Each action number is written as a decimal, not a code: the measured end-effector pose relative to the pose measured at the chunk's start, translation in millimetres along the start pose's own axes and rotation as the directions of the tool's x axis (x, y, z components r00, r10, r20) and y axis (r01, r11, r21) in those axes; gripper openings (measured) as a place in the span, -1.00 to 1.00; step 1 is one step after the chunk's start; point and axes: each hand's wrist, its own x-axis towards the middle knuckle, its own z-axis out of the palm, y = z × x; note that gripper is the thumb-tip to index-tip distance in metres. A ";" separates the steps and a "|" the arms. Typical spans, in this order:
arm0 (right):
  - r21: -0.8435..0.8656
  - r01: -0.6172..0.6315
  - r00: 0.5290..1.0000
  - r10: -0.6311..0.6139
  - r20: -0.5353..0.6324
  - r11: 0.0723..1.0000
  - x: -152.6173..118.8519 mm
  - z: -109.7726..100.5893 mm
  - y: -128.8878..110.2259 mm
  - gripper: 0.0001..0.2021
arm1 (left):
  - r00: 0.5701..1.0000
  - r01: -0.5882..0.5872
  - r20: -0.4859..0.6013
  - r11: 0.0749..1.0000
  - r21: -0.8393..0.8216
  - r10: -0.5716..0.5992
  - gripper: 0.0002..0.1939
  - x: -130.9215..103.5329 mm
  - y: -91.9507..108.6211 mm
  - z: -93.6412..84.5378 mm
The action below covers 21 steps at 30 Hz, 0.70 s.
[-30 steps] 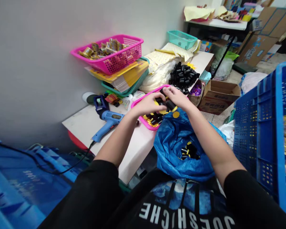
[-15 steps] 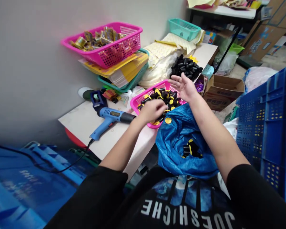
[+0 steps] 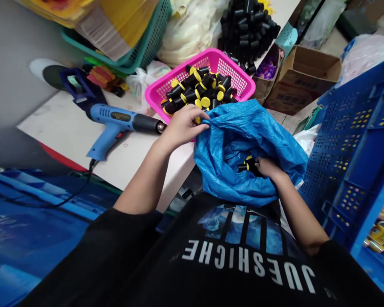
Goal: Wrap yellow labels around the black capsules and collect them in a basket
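Note:
My left hand [image 3: 187,124] pinches the rim of a blue plastic sack [image 3: 211,170] beside the table edge. Inside the sack, my right hand [image 3: 266,167] is closed at a few black cylinders with yellow caps [image 3: 248,165]; its fingertips are partly hidden. Just beyond my left hand, a pink basket [image 3: 243,79] holds many more of these black and yellow pieces [image 3: 205,102]. Behind the basket lies a pile of plain black cylinders [image 3: 248,32].
A blue heat gun [image 3: 115,119] lies on the white table [image 3: 141,149], nozzle towards my left hand. Left and behind is a green basket [image 3: 153,38]. Cardboard boxes [image 3: 301,85] stand beyond the sack, and a blue crate [image 3: 348,149] rises at the right.
My right hand has moved from above the pink basket down into the sack. My left hand has left the pieces and taken hold of the sack's rim. The view has tilted down.

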 end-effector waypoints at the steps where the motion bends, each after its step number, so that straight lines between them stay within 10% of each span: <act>1: -0.004 -0.012 1.000 0.012 -0.009 1.000 4.9 5.2 5.1 -0.71 | 1.000 0.019 -0.022 1.000 0.016 -0.018 -0.79 -0.4 -2.1 -3.4; 7: -0.003 0.106 0.987 -0.104 0.125 0.994 1.9 19.7 -14.0 -0.21 | 0.998 -0.022 -0.057 0.992 0.122 0.030 -0.81 -4.9 -0.4 7.6; 14: -0.206 0.069 0.996 -0.058 0.061 0.976 -3.6 66.1 2.2 -0.43 | 0.944 0.170 -0.299 0.983 0.069 -0.142 -0.71 -2.4 -17.4 7.0; 21: -0.161 0.111 0.993 -0.118 -0.033 0.981 3.9 64.1 3.1 -0.55 | 0.832 0.267 -0.437 0.937 -0.227 -0.343 -0.74 -1.8 -28.6 -6.3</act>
